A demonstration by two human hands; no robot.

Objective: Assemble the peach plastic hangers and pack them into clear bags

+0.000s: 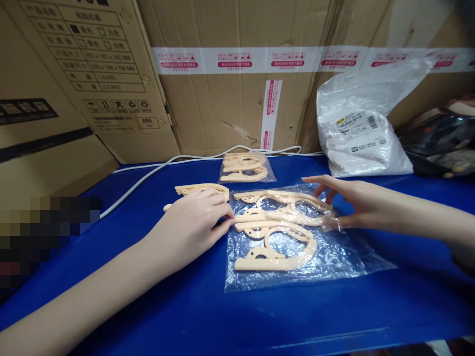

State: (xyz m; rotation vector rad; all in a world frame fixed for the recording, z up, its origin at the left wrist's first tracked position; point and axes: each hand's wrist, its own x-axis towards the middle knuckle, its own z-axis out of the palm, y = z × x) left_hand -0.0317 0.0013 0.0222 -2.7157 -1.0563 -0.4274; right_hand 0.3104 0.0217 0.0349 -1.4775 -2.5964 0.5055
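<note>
In the middle of the table lies a clear plastic bag (pixel 330 262) with several beige folding hangers (pixel 274 217) inside, flat and partly overlapping. My left hand (pixel 202 212) is at the bag's left edge, its thumb and index fingertip pinched together on the film. Beneath and behind that hand, a loose beige hanger (pixel 202 188) shows in part; the hand hides the rest. My right hand (pixel 343 200) is at the bag's upper right, fingers apart, the thumb touching the film beside the hanger ends.
Farther back lies a smaller bag of beige hangers (pixel 245 168). A white cable (pixel 148 174) runs along the rear. At back right stands a white plastic parcel bag (pixel 365 133) beside dark wrapped items (pixel 441 138). Cardboard boxes (pixel 230 109) wall the back and left of the blue table (pixel 178 311).
</note>
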